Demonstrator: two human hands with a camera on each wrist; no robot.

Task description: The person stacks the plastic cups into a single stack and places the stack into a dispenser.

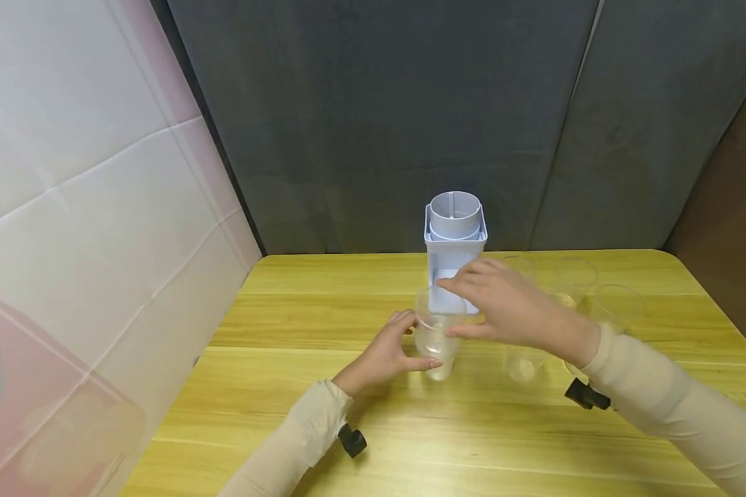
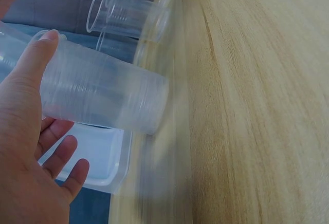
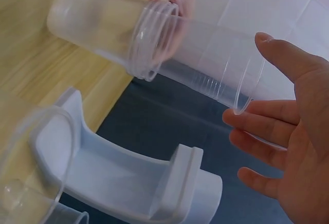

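Observation:
My left hand grips a stack of clear plastic cups over the table, its thumb on one side and fingers on the other. In the right wrist view, one clear plastic cup stands well out of the stack's gathered rims, mouth up. My right hand is at that cup's mouth, thumb and fingers spread wide on either side, fingertips right at the rim. Behind the cups stands a pale bluish plastic holder with a round tube on top.
Several clear cups stand on the wooden table at the right, partly hidden by my right forearm. A dark grey panel rises behind the table's back edge, and a pale printed sheet hangs along the left.

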